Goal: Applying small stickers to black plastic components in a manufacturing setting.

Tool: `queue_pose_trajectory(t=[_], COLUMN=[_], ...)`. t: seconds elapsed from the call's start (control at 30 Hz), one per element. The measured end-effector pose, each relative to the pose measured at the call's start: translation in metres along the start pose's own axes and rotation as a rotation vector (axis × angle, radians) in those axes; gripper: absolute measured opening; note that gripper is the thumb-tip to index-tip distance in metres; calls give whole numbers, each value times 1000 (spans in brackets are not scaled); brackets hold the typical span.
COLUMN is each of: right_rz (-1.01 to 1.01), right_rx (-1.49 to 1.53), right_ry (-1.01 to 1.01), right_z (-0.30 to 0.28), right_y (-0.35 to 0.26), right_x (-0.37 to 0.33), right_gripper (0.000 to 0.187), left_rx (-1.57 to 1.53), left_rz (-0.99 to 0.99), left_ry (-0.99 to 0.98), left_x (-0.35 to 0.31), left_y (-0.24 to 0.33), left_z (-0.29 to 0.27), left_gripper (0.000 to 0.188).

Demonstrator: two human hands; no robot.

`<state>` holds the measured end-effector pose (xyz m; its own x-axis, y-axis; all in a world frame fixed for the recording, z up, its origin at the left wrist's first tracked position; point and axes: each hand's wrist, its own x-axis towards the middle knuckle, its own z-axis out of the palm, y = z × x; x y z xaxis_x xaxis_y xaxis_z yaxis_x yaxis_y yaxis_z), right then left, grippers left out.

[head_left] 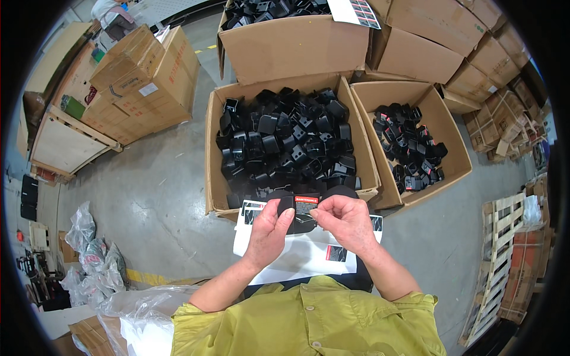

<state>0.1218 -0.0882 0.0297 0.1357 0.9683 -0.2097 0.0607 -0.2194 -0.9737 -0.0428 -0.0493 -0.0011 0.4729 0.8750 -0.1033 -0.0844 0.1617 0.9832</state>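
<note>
In front of my body, my left hand [269, 232] grips a black bracket-like part [287, 203] with the thumb on its face. A red-and-black label [306, 205] lies on that face. My right hand [349, 222] pinches at the label's right edge, thumb and fingertip together. Whether the label is fully stuck down I cannot tell. Below both hands, a white sheet of labels [285, 256] rests across my lap, with another red-and-black label [336, 253] on its right part.
Just ahead stands an open carton [215, 178] full of black parts [285, 139]. To its right, a second carton [457, 160] holds parts with red labels [412, 148]. More cartons [424, 44] rise behind. Plastic bags [95, 261] lie at left; a wooden pallet [496, 261] stands at right.
</note>
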Motion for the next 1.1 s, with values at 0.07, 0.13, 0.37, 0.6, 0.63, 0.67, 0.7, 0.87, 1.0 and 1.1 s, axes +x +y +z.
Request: queue_pose_trajectory(t=[0.07, 0.13, 0.37, 0.6, 0.63, 0.67, 0.7, 0.87, 1.0, 1.1], right_rz=[0, 1, 10, -14, -14, -24, -35, -129, -456, -304], right_rx=[5, 10, -13, -29, -28, -62, -95, -204, -801, -995], right_ry=[-3, -7, 0, 26, 27, 38, 49, 126, 220, 193], right_z=[0, 0, 1, 2, 2, 3, 4, 7, 4, -5], right_y=[2, 3, 4, 4, 3, 2, 1, 4, 0, -10], right_x=[1, 1, 3, 3, 3, 3, 3, 3, 1, 6], right_gripper=[10, 10, 10, 10, 10, 10, 10, 13, 26, 44], left_rx=[-4, 5, 84, 133, 150, 166, 167, 187, 266, 94], left_rz=[2, 5, 19, 53, 65, 77, 78, 76, 104, 84], left_ry=[-4, -3, 15, 33, 40, 47, 45, 67, 68, 72], left_x=[0, 0, 0, 1, 0, -1, -1, -4, -8, -11], left_y=[-2, -1, -4, -3, -3, -3, -3, 0, 3, 4], left_z=[0, 0, -2, -1, 0, 0, 0, 4, 6, 7], left_gripper=[21, 21, 21, 22, 22, 23, 23, 22, 22, 23])
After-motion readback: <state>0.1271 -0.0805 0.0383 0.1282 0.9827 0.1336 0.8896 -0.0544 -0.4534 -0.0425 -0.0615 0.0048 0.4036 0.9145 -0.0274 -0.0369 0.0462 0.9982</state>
